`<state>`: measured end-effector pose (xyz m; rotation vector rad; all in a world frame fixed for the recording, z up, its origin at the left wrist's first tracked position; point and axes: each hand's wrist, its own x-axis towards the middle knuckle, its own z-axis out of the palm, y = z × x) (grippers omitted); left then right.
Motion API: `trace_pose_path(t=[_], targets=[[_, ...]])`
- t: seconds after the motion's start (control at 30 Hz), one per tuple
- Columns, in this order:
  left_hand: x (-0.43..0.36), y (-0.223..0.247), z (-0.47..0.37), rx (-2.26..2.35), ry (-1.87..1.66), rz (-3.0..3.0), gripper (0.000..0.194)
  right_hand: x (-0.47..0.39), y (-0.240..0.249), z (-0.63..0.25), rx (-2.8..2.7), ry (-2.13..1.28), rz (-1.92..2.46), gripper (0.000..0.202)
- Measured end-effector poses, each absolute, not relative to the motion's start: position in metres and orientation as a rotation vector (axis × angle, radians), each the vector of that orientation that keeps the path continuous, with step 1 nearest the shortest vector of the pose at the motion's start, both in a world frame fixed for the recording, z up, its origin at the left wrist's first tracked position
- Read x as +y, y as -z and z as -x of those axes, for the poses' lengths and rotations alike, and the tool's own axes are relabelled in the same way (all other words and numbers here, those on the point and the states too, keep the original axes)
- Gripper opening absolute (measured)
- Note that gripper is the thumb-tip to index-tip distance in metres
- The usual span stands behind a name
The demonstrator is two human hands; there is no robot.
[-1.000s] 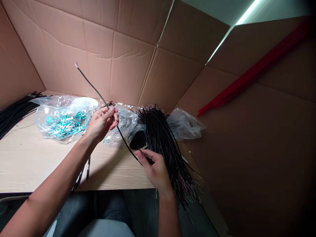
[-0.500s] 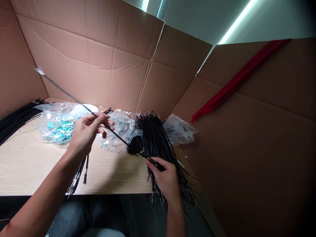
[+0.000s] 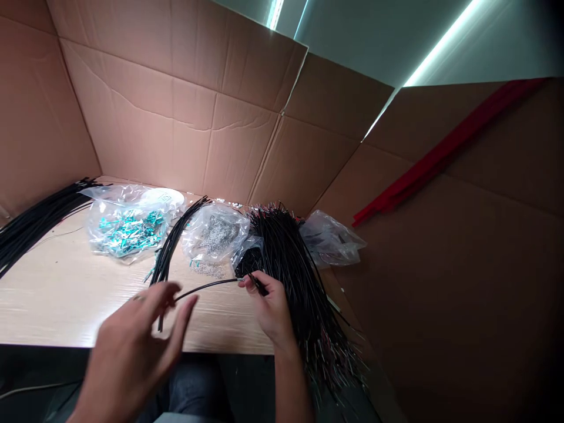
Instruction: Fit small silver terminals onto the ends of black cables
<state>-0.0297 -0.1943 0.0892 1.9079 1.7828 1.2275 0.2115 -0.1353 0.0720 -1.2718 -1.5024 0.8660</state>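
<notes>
Right hand [image 3: 269,305] pinches one end of a thin black rubbery wire [image 3: 207,286] arcing over the pale woodgrain tabletop [image 3: 66,294]. Left hand [image 3: 136,346], blurred, fingers spread loose at the wire's other end; grip unclear. Bristly black wire bundle [image 3: 295,264] beside the right hand; crinkly clear plastic bags [image 3: 127,226] behind.

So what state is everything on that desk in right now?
Single black wire: pinched at one end by right hand, bowed above the table.
Left hand: blurred, fingers spread, grip unclear.
Big wire bundle: loose, overhanging table edge.
Bag of teal pieces: lying flat.
</notes>
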Motion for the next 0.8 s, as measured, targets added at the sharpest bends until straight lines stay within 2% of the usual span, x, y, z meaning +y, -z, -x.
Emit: trace_pose_path(t=[0.1, 0.23, 0.3, 0.67, 0.8], targets=[[-0.165, -0.07, -0.002, 1.524, -1.194, -2.213, 0.041, -0.131, -0.06, -0.191, -1.462, -0.843, 1.314, 0.044], [-0.131, -0.028, -0.023, 1.43, -0.915, -2.267, 0.034, -0.122, -0.045, -0.182, -1.45, -0.693, 1.44, 0.05], [-0.125, -0.019, -0.02, 1.315, -0.889, -2.268, 0.035, -0.117, -0.043, -0.184, -1.5, -0.648, 1.471, 0.05], [-0.106, -0.077, 0.026, 0.881, -0.665, -1.732, 0.048, -0.118, -0.066, -0.172, -1.713, -0.484, 1.357, 0.04], [-0.104, -0.085, 0.057, 0.936, -0.646, -1.673, 0.044, -0.115, -0.077, -0.198, -1.412, -0.338, 1.485, 0.047]])
